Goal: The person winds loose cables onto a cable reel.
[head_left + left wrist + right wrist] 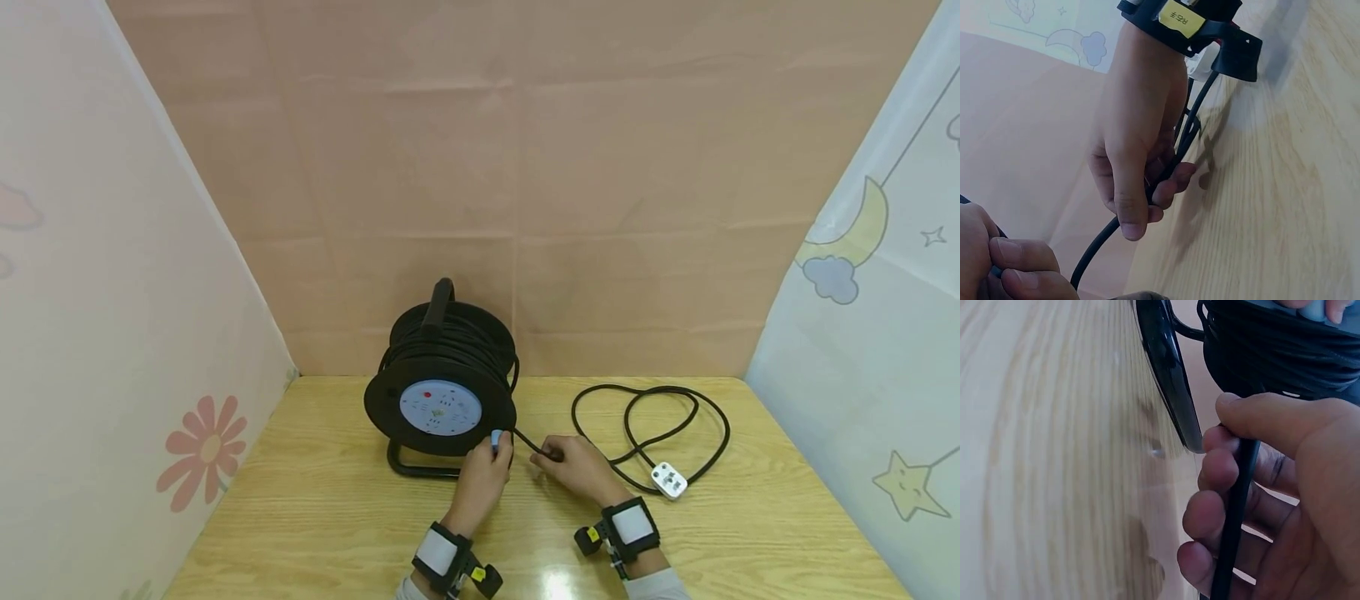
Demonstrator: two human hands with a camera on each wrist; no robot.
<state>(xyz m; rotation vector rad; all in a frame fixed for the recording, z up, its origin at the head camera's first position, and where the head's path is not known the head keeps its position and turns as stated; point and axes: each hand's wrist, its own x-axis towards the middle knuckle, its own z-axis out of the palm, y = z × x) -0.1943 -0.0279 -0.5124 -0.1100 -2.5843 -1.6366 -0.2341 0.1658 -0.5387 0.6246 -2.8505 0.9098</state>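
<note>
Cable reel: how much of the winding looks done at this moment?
Most of the black cable already sits wound on the cable reel. In hand: the left hand holds the reel's blue knob, and the right hand grips the cable close to the reel. Left: the loose loops and the white plug lying on the table.

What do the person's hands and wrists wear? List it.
Both hands are bare. The left hand has a black wrist strap with a white panel and a small black unit with a yellow label. The right hand has a matching black band. Light grey sleeve cuffs show below.
</note>
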